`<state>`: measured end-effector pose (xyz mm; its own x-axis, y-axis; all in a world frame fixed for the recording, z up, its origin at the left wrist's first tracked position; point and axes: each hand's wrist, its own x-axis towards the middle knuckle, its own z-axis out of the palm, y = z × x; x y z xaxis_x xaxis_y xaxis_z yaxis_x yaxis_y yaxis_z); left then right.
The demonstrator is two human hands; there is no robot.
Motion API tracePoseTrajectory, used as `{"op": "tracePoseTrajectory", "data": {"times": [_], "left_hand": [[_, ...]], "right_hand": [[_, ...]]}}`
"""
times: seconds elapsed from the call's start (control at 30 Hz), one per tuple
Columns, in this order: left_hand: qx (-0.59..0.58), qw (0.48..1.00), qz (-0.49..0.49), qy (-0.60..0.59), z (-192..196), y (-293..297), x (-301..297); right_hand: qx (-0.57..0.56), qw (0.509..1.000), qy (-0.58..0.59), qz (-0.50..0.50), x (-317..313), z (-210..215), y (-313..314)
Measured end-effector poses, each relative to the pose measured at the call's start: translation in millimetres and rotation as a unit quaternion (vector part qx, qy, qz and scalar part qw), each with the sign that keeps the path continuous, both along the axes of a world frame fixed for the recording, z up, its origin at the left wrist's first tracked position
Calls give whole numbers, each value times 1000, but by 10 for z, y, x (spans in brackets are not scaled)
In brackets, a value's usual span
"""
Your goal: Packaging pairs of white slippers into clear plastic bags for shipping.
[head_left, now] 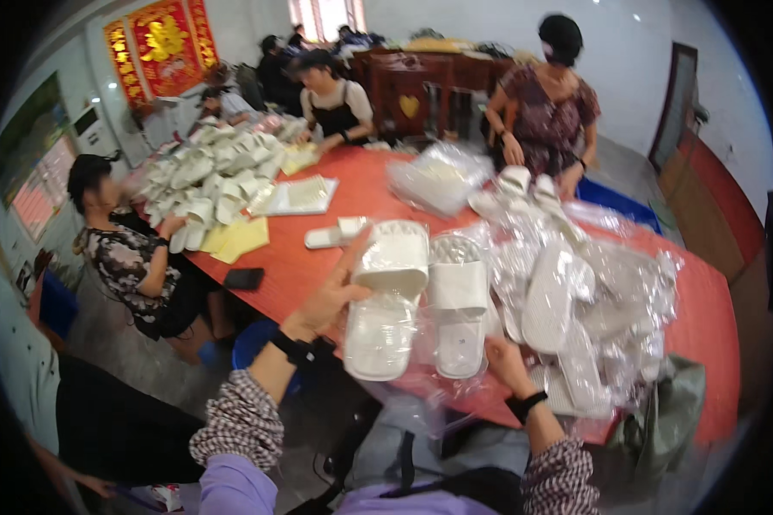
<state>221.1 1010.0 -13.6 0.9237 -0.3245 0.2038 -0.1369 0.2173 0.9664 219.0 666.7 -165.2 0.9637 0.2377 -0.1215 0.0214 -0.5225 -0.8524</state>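
Both the left slipper [386,309] and the right slipper [459,300], white with broad straps, are located side by side at the near edge of the red table [704,326], toes pointing away from the wearer. The left hand [331,296] grasps the left slipper by its outer edge, thumb at the strap. The right hand [508,365] is just beside the heel of the right slipper; whether its fingers grip the slipper or the clear film [434,412] around the pair cannot be determined.

For good handling, align both heels before tightening the film. Support each sole from the side; pressing on the strap may crease it (soft straps probably mark easily). Smooth slack film outward, and avoid pulling hard at a corner, which could tear it.

Containers: clear plastic bags [545,296] to the right hold white slippers and lie heaped on one another. Farther back, a large clear bag [442,176] encloses pale contents, not identifiable. A blue tub [253,348] is below the table at left; its contents cannot be made out.
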Motion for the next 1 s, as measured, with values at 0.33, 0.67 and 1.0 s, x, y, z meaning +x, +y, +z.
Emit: {"op": "tracePoseTrajectory", "data": {"times": [0.33,0.67,1.0], "left_hand": [[229,935,-235,136,-753,-479,253],[361,913,-143,-125,-923,-1038,696],[436,898,65,-1,-1555,-416,-563]], "right_hand": [[256,944,204,52,-720,550,-552],[236,956,171,-24,-1323,228,-880],[196,957,162,-139,-1355,-358,-922]]}}
